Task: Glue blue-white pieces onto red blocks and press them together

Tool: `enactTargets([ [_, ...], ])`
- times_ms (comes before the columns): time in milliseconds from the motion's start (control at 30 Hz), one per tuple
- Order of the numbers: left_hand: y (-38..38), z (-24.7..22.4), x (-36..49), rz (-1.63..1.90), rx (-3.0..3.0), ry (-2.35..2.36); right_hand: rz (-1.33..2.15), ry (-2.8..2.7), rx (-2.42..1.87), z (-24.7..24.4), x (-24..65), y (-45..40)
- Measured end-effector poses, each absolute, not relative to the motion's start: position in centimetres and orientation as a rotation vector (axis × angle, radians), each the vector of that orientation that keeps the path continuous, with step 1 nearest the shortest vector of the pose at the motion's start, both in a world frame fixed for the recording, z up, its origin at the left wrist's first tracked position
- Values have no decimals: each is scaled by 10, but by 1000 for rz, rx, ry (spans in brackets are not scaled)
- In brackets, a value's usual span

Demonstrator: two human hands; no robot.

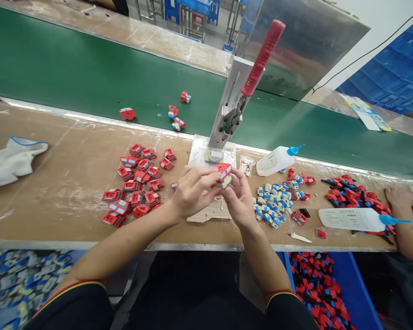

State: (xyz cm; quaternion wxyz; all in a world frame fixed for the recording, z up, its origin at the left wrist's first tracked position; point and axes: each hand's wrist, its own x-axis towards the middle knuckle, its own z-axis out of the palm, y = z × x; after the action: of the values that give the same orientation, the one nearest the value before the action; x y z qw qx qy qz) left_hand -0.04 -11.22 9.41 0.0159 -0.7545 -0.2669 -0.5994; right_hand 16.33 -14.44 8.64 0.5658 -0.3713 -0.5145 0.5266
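Between my two hands is a small red toy car part (224, 174) with light-blue windows and a yellow-and-white end. My left hand (194, 190) grips it from the left, and the fingers of my right hand (240, 195) close on its right side. Just behind it stands a hand-lever press (223, 123) with a red handle (265, 57). Several red car shells (137, 185) lie in a group to the left of my hands. To the right sits a pile of small white, blue and yellow parts (273, 204).
Two glue-type bottles with blue tips, one (275, 161) near the press, another (351, 220) further right, lie on the table. A green conveyor belt (89, 68) runs behind. Another person's hand (399, 199) is at the right by red-and-black parts (351, 195). Below stands a blue bin (361, 293).
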Motion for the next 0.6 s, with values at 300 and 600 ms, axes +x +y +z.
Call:
enactTargets([
  [300, -103, 80, -46, -1527, -2563, -1041, 755, -1108, -1067, 73, 231, -75],
  [600, -99, 53, -110, -264, -3098, -1632, 353, -1571, -2104, 73, 265, 101],
])
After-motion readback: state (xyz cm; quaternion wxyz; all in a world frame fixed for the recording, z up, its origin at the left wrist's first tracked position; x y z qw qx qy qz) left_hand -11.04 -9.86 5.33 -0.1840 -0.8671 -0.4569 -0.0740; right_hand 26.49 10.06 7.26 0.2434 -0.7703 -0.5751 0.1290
